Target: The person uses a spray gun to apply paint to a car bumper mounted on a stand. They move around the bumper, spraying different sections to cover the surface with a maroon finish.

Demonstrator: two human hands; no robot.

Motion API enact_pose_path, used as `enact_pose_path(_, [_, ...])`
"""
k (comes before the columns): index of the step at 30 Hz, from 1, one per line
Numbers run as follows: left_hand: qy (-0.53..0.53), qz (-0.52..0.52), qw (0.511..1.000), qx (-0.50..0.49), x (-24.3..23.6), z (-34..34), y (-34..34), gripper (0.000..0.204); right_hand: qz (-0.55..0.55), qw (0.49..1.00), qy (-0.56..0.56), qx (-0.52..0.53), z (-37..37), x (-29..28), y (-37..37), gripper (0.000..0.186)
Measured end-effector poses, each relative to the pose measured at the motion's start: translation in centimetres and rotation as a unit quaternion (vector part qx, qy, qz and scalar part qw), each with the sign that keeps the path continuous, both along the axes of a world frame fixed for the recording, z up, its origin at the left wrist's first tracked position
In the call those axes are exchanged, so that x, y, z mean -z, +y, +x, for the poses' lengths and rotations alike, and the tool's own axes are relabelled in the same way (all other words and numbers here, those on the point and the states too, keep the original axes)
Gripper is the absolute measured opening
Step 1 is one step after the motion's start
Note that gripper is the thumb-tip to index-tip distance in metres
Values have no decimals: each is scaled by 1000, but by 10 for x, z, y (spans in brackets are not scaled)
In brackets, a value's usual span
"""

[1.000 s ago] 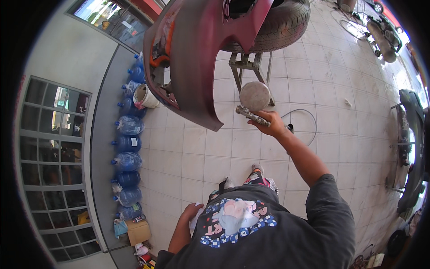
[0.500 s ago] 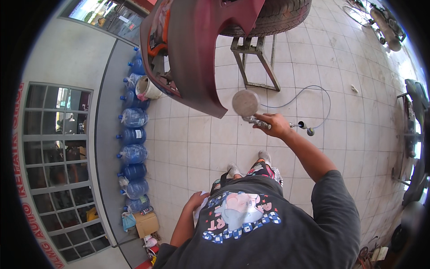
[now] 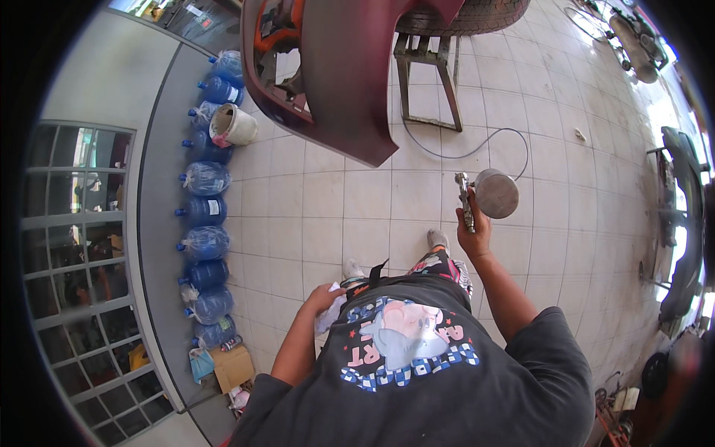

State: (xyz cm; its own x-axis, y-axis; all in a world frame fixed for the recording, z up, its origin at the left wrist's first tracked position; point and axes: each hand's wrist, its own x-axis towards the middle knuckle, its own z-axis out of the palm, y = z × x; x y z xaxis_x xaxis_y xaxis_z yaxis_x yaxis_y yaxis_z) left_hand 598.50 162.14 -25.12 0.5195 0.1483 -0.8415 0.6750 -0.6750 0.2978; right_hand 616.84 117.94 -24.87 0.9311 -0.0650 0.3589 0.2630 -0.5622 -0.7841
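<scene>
My right hand [image 3: 475, 232] is wrapped round a metal spray gun [image 3: 465, 205], whose round, dull cup [image 3: 497, 194] sits on its right side. The gun is held out in front of my body, apart from everything else. Ahead and to the left hangs a dark red car bumper [image 3: 339, 82], its pointed lower corner nearest to the gun. Close by my left hip, my left hand [image 3: 322, 298] is closed on a crumpled white cloth [image 3: 328, 319]; its fingertips are partly hidden.
A thin hose [image 3: 488, 141] curls over the tiled floor [image 3: 387, 212]. Behind the bumper, a tyre [image 3: 477, 18] rests on a metal stand [image 3: 428, 82]. Several blue water jugs [image 3: 205, 210] line the left wall, beside a white bucket [image 3: 237, 127] and a cardboard box [image 3: 233, 366]. A dark bumper [image 3: 685, 216] stands far right.
My right hand has drawn the spray gun away from the red bumper, to the right, and turned it so the cup faces right. My left hand still holds the cloth. The view has shifted slightly.
</scene>
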Motion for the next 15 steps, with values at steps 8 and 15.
enact_pose_path(8, [-3,-44,999,-26,9,-22,150,47,-71,996,53,33,-89,54,124,18])
enact_pose_path(15, [11,-226,905,-362,17,-50,301,28,23,996,87,12,-152,16,259,55])
